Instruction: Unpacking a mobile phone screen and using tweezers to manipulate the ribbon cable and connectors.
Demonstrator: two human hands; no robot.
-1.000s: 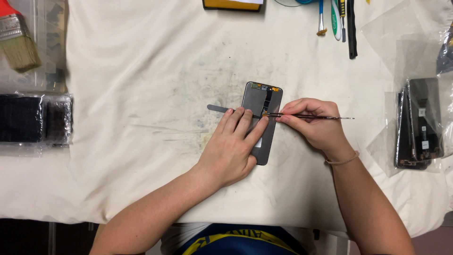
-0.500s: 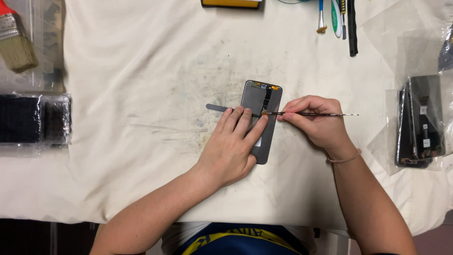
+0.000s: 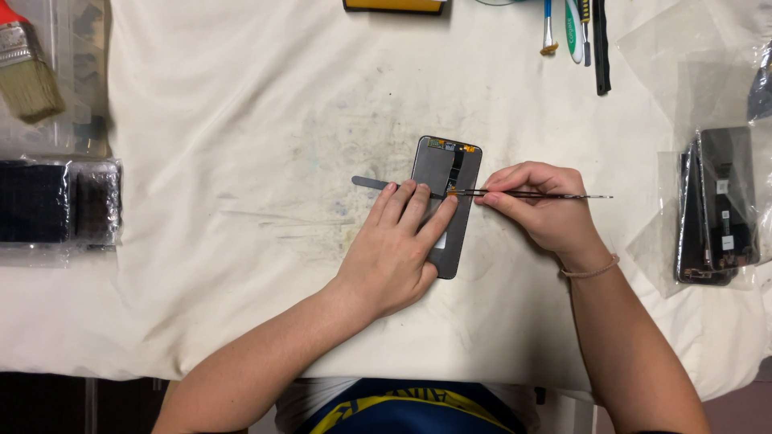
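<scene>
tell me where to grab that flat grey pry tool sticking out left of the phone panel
Grip the rounded free end of the flat grey pry tool, coming from the left. It lies flat on the white cloth, so pinch its thin edges. Its other end is under the left hand pressing the phone panel, while the right hand works tweezers there.

1. The left hand point(image 3: 396, 251) lies flat over the lower part of the grey phone panel point(image 3: 447, 173), hiding that part and the middle of the flat grey pry strip point(image 3: 368, 182) beneath its fingers.
2. The tip of the thin black tool point(image 3: 531, 194), just left of the right hand point(image 3: 540, 207)'s grip, is too small to tell where it touches.
3. Far up from the grip, the yellow-edged box point(image 3: 394, 6) and hand tools point(image 3: 599, 48) are cut off by the top edge.
4. Far left, the paintbrush point(image 3: 28, 80) handle leaves the frame.
5. Right of the grip, bagged dark phone parts point(image 3: 718, 205) blur behind plastic.
</scene>
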